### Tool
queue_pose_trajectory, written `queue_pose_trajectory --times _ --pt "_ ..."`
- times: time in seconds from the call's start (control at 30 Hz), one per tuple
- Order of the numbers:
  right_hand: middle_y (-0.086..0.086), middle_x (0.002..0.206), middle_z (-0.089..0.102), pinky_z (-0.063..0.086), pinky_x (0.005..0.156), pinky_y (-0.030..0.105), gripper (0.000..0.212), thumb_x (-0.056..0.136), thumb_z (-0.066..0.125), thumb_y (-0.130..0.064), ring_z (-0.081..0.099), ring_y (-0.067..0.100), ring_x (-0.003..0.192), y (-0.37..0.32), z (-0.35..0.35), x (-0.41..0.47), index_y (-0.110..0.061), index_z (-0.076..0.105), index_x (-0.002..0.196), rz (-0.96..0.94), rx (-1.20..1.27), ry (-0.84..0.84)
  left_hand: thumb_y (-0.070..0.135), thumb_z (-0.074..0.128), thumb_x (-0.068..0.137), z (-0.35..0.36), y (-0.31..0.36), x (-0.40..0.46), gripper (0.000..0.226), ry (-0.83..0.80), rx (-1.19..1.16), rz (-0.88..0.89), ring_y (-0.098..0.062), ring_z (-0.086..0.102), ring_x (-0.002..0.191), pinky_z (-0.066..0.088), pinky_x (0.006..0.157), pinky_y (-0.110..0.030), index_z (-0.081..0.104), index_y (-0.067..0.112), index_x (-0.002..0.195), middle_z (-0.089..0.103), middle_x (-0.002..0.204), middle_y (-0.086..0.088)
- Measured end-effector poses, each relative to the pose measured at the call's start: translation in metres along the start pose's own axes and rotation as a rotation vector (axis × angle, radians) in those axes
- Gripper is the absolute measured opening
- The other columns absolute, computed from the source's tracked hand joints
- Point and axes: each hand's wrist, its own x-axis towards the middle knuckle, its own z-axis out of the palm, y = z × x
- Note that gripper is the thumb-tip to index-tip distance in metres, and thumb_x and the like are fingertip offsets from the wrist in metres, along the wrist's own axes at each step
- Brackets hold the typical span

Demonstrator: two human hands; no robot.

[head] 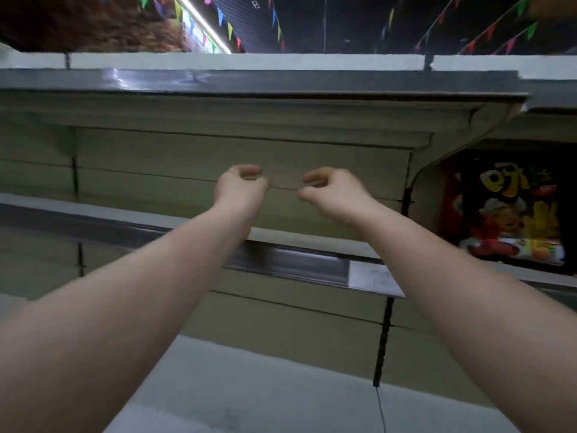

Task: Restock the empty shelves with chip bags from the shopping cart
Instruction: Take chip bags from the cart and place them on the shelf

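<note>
Both bare arms reach up over the middle shelf (175,221); the left hand (240,185) and right hand (331,189) hang side by side, apart, fingers curled inward with nothing in them. One chip bag (509,214), black, red and yellow, stands upright in the next bay to the right, well clear of the right hand. The frame is soft with motion, so whether the fingertips brush the back panel (187,157) cannot be told.

The chip bag (512,210) at three o'clock carries large yellow characters on its dark front, too blurred to read. The shelf label (374,278) at five o'clock shows print too faint to read.
</note>
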Motion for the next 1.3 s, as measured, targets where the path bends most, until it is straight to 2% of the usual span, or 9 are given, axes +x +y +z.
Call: queue_pose_trajectory --times 0.23,0.33,0.47,0.57,0.7,0.87,0.97,1.17,1.3 --pt "0.001 0.117 0.062 0.051 0.091 0.036 0.031 0.085 0.062 -0.023 0.059 0.019 0.106 -0.079 0.101 0.025 -0.021 0.062 0.116 -0.089 0.144 -0.085 0.018 0.060 0.088 -0.131 -0.017 0.040 0.012 0.168 0.087 0.039 -0.019 0.055 0.088 0.049 0.086 -0.034 0.057 0.024 0.098 0.059 0.097 0.000" --pt "0.001 0.113 0.063 0.051 0.082 0.031 0.028 0.086 0.061 -0.021 0.059 0.019 0.103 -0.121 0.147 0.033 -0.020 0.063 0.114 -0.138 0.205 -0.139 0.016 0.059 0.088 -0.194 -0.022 0.057 0.010 0.249 0.101 0.037 -0.020 0.055 0.088 0.047 0.082 -0.033 0.057 0.024 0.094 0.058 0.096 -0.001" --pt "0.003 0.113 0.063 0.052 0.077 0.033 0.027 0.085 0.060 -0.021 0.061 0.021 0.099 -0.182 0.215 0.040 -0.022 0.063 0.112 -0.220 0.281 -0.235 0.015 0.054 0.090 -0.280 -0.027 0.076 0.012 0.356 0.189 0.036 -0.022 0.059 0.096 0.050 0.090 -0.036 0.058 0.022 0.098 0.060 0.097 0.000" --pt "0.002 0.113 0.061 0.051 0.091 0.039 0.031 0.085 0.060 -0.023 0.061 0.021 0.100 -0.219 0.262 0.041 -0.023 0.060 0.117 -0.271 0.289 -0.304 0.015 0.051 0.090 -0.336 -0.036 0.086 0.014 0.430 0.243 0.032 -0.021 0.057 0.090 0.043 0.075 -0.028 0.058 0.024 0.099 0.060 0.095 0.000" --pt "-0.002 0.092 0.061 0.051 0.090 0.039 0.032 0.085 0.061 -0.021 0.060 0.020 0.090 -0.258 0.317 0.042 -0.021 0.059 0.118 -0.302 0.355 -0.384 0.015 0.053 0.091 -0.400 -0.049 0.091 0.013 0.505 0.276 -0.001 -0.018 0.055 0.089 0.043 0.076 -0.027 0.058 0.022 0.100 0.060 0.095 0.000" --pt "-0.002 0.096 0.059 0.043 0.076 0.025 0.032 0.087 0.059 -0.022 0.057 0.018 0.088 -0.299 0.378 0.044 -0.022 0.059 0.118 -0.374 0.380 -0.478 0.013 0.051 0.093 -0.463 -0.063 0.097 0.011 0.625 0.305 -0.042 -0.020 0.055 0.092 0.042 0.078 -0.029 0.057 0.020 0.099 0.057 0.096 -0.001" --pt "-0.003 0.098 0.058 0.042 0.073 0.025 0.033 0.086 0.059 -0.022 0.052 0.017 0.079 -0.321 0.420 0.047 -0.021 0.059 0.119 -0.403 0.426 -0.548 0.017 0.049 0.095 -0.498 -0.073 0.099 0.012 0.701 0.350 -0.081 -0.022 0.056 0.100 0.046 0.085 -0.032 0.056 0.023 0.102 0.057 0.096 0.001" --pt "-0.002 0.106 0.057 0.041 0.073 0.024 0.036 0.087 0.058 -0.023 0.052 0.016 0.084 -0.355 0.495 0.051 -0.022 0.058 0.122 -0.473 0.471 -0.680 0.018 0.049 0.094 -0.556 -0.090 0.108 0.015 0.858 0.408 -0.135 -0.023 0.056 0.104 0.047 0.092 -0.038 0.057 0.021 0.106 0.060 0.110 -0.006" --pt "0.002 0.117 0.060 0.045 0.078 0.029 0.036 0.087 0.058 -0.022 0.055 0.018 0.092 -0.374 0.542 0.056 -0.020 0.057 0.124 -0.521 0.489 -0.777 0.016 0.049 0.094 -0.589 -0.102 0.112 0.017 0.959 0.423 -0.155 -0.023 0.057 0.099 0.048 0.080 -0.034 0.058 0.020 0.107 0.061 0.110 -0.008"
